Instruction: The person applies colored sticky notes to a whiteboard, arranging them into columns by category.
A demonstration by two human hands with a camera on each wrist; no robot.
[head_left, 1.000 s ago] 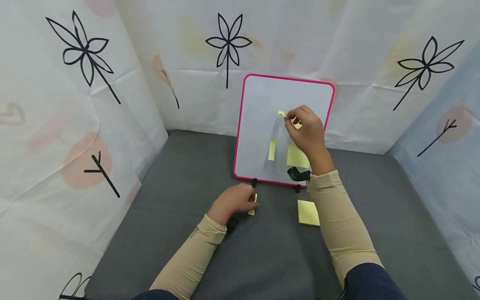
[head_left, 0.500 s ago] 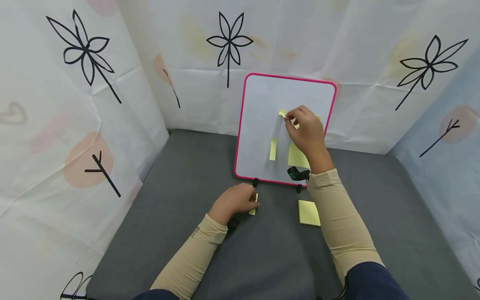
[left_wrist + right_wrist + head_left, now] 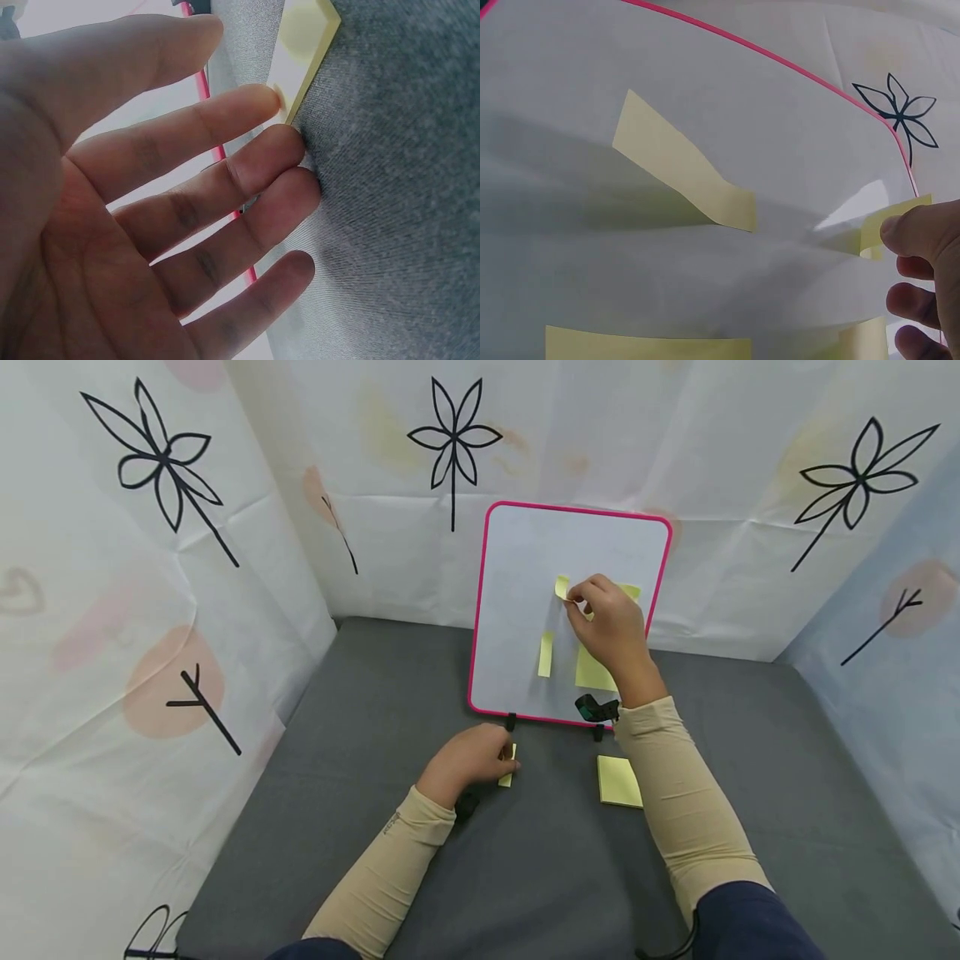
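My right hand [image 3: 611, 620] is up at the pink-framed whiteboard [image 3: 517, 593], pinching a narrow yellow sticky note [image 3: 874, 227] between thumb and fingers. One end of this strip curls against the board. Low on the table, my left hand [image 3: 468, 762] rests beside a narrow yellow sticky-note pad [image 3: 304, 45]. Its index fingertip touches the pad's edge, thumb apart and the other fingers loosely bent. On the board there are also a second narrow strip [image 3: 546, 654], a square note [image 3: 592, 670] partly behind my right wrist, and a bent note [image 3: 679, 161] sticking outward.
A square yellow sticky-note pad [image 3: 618, 782] lies on the grey table by my right forearm. Black clips [image 3: 511, 722] stand at the whiteboard's lower edge. Patterned white cloth [image 3: 375, 552] hangs behind and at both sides.
My right hand has shifted slightly down and left; more of the pinched strip shows beside its fingers, and the upper right note is less covered. The left hand stays in place.
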